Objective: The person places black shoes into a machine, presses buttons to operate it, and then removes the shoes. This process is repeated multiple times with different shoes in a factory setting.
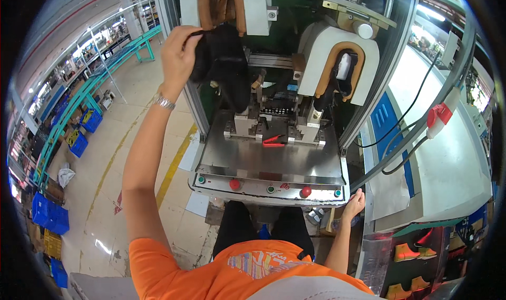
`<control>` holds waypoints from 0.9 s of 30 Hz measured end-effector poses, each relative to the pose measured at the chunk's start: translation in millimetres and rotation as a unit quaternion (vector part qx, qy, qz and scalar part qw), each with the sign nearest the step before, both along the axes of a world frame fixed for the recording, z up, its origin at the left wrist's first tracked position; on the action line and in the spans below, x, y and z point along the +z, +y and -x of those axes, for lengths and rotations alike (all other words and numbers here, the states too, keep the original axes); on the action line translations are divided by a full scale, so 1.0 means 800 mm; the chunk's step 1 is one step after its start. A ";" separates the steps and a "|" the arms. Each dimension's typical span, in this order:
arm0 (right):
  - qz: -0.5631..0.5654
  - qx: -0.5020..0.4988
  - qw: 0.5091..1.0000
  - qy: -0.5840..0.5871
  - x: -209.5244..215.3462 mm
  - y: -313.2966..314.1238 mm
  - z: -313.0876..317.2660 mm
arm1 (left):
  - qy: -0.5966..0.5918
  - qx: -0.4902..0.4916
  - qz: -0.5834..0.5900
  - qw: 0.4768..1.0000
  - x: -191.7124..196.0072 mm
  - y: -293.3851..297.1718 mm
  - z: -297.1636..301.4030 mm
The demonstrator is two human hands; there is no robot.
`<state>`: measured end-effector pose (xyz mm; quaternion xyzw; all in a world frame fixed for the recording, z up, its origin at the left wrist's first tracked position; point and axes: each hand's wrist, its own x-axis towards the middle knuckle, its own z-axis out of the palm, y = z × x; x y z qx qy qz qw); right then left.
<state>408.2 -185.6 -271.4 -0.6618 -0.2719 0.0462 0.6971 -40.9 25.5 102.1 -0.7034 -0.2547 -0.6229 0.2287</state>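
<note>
My left hand is raised to the machine's left station, its fingers closed on the edge of a black shoe upper. The upper hangs just below the left white-and-tan padded mould. At the right station, a second dark upper with a white patch sits inside the other padded clamp. Down by the front right corner of the machine is my right hand, fingers curled together beside the panel's end. Whatever it may hold there is hidden.
Red-handled snips lie on the steel bed. Green and red buttons line the front panel. A slanting grey pole with a cable and red-white connector stands at right. Orange shoes sit on a lower rack; blue crates stand left.
</note>
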 end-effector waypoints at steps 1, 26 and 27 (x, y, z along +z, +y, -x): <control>0.003 0.025 1.000 0.008 0.010 0.000 0.004 | -0.016 -0.007 0.000 1.000 0.006 -0.020 -0.004; -0.078 0.165 0.856 -0.484 0.297 -0.034 0.131 | 0.188 -0.230 0.262 0.919 -0.052 -0.168 -0.266; -0.083 0.148 0.865 -0.473 0.294 -0.046 0.119 | 0.196 -0.229 0.257 0.918 -0.055 -0.172 -0.279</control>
